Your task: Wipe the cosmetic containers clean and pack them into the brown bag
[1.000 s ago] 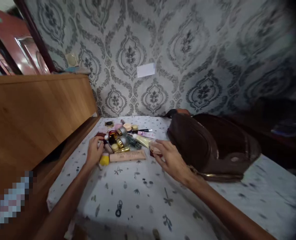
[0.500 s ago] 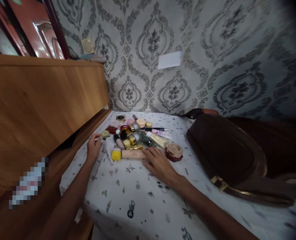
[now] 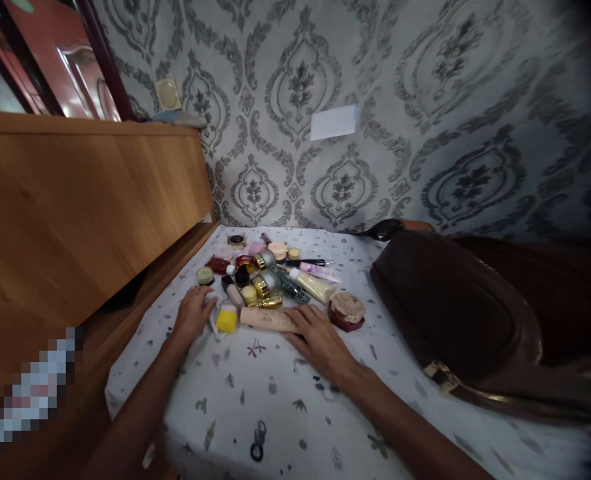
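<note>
Far left: wooden headboard (image 3: 75,207), lower edge cut off by frame; a pixelated patch (image 3: 32,393) hides whatever is at bottom left. Left hand (image 3: 192,315) lies flat on the printed sheet (image 3: 275,413), fingers loosely spread, holding nothing; fingertips just beside a white tube with yellow cap (image 3: 224,319), contact hard to confirm. Left forearm runs out of frame at bottom. Next right: beige tube (image 3: 268,319) lying on its side at the near edge of the cosmetics pile (image 3: 265,273). Pile is small and blurry; small jars, gold caps, a green lid (image 3: 204,275) off to its left, a pale tube, a pink tube, labels unreadable, many items overlap. Right hand (image 3: 320,340) rests palm down, open, fingertips touching the right end of the beige tube; grips nothing. Just beyond it, round dark red jar with tan lid (image 3: 346,309). Far right: brown bag (image 3: 450,307) on the sheet, its far side lost in shadow, right end cut off. White card (image 3: 335,122) on patterned wall.
</note>
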The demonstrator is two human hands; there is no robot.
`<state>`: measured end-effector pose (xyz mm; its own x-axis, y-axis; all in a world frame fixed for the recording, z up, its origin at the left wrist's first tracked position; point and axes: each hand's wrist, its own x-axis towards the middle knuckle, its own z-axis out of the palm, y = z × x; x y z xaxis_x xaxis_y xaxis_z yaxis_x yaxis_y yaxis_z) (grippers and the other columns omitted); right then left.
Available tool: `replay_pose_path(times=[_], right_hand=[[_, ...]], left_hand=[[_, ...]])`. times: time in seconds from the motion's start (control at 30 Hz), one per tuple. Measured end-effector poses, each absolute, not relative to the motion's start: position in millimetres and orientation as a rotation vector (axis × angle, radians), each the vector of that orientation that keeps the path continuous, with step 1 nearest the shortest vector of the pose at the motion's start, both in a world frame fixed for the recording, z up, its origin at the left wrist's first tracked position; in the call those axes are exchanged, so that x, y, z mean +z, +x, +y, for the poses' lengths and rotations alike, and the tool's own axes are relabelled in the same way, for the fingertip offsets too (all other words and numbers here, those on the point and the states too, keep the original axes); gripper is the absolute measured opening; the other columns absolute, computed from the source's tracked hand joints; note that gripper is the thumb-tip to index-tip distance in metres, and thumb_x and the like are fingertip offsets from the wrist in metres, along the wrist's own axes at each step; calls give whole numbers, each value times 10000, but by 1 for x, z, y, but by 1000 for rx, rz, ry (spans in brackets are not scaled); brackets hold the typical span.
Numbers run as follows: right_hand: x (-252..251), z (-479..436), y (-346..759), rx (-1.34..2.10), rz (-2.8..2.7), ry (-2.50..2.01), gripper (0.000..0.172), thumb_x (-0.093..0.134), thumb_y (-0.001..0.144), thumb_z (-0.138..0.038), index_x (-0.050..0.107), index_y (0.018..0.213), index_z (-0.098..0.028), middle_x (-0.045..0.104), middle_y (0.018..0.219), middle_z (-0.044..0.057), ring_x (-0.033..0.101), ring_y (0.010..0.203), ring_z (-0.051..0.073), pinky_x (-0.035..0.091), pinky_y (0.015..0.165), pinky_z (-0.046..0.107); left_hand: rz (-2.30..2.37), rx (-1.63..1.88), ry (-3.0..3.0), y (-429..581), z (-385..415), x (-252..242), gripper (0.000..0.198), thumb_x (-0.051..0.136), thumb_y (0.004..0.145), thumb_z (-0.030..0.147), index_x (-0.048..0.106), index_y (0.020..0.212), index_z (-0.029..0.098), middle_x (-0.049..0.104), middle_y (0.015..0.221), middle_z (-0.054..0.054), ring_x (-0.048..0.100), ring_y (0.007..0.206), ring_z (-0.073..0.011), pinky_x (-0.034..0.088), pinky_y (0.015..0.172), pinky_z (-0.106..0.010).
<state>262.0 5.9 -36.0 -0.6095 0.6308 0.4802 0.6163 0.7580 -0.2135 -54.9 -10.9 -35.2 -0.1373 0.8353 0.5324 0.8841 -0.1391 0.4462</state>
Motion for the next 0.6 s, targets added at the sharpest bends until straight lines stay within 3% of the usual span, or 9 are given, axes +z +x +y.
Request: replay_pose_path(times=[0.13, 0.3, 0.43, 0.6], right_hand=[[-35, 4, 261, 86, -2413, -960, 339, 648, 891, -217, 572, 1219, -183, 647, 1082, 104, 588, 1009, 287, 526, 877, 452], [-30, 0, 266, 50, -2350, -887, 354, 647, 882, -233, 567, 1223, -187, 628, 1175, 125, 562, 1081, 292, 492, 936, 469], [-19, 2, 283, -45, -2145, -879, 344, 509, 938, -215, 531, 1280, -181, 592, 1252, 150, 532, 1161, 296, 442, 988, 494], [-25, 14, 315, 14, -1842, -1272, 476, 558, 890, -320, 498, 1335, -164, 532, 1319, 190, 513, 1207, 348, 437, 990, 532]], left_hand=[[-1988, -1217, -1908, -53, -13, -25, 203, 478, 883, 379, 594, 868, 214, 633, 866, -60, 587, 872, -258, 469, 822, -388], [-1964, -1424, -1645, -50, -19, -9, 240, 398, 949, 405, 524, 939, 202, 553, 878, -35, 542, 831, -220, 443, 746, -338], [-1810, -1625, -1568, -30, -26, 12, 208, 412, 961, 398, 491, 967, 206, 520, 889, -20, 512, 824, -200, 432, 742, -322], [-1543, -1434, -1994, 19, -35, 32, 148, 416, 974, 323, 509, 992, 210, 539, 932, -42, 536, 877, -211, 457, 784, -339]])
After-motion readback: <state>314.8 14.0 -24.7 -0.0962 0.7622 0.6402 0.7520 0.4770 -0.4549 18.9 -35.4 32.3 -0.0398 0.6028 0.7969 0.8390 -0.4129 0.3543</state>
